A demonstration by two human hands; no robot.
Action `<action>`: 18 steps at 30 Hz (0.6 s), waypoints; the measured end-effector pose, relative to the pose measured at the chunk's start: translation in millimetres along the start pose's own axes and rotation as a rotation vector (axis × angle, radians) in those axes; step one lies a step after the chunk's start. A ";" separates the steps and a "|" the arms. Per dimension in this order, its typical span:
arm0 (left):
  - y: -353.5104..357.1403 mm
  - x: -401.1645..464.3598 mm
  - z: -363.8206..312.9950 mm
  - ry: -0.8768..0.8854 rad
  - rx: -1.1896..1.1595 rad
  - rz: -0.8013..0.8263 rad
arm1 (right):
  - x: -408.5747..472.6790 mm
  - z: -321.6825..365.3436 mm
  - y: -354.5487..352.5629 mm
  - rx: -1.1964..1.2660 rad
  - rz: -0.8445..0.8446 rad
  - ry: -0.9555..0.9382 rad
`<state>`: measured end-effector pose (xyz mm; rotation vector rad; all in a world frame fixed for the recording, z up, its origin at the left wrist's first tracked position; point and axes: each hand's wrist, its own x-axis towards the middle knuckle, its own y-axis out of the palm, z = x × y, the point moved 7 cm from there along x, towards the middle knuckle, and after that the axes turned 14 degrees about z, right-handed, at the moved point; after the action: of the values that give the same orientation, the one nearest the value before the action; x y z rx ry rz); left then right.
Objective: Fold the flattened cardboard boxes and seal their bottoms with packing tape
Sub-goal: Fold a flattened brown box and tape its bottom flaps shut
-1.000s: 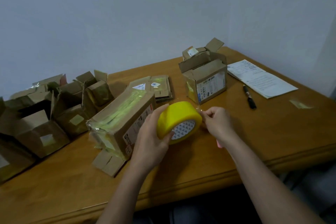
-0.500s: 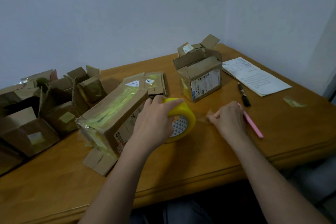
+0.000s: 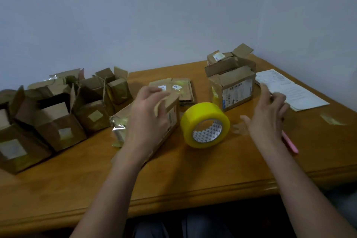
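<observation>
No label on the cardboard boxes (image 3: 236,91) is sharp enough to read.

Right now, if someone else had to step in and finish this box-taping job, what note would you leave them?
Left hand: open, over the long taped cardboard box lying on its side; contact unclear.
Right hand: open, holding nothing, above the pink pen.
Yellow roll of packing tape: free, on its edge on the wooden table.
Done: folded cardboard boxes stand at left; one labelled box stands behind the roll.
Left: the stack of flattened cardboard boxes at the back needs folding and sealing.
</observation>
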<state>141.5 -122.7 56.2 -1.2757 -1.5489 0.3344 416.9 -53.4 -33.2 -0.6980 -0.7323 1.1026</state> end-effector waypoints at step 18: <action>-25.1 -90.6 135.8 -0.309 -0.622 0.237 | -98.1 192.7 108.5 0.572 0.618 -0.565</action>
<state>4.0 -156.9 -28.8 -1.9740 -1.8440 0.2076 177.7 -88.8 -25.4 -0.0957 -0.6273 2.0217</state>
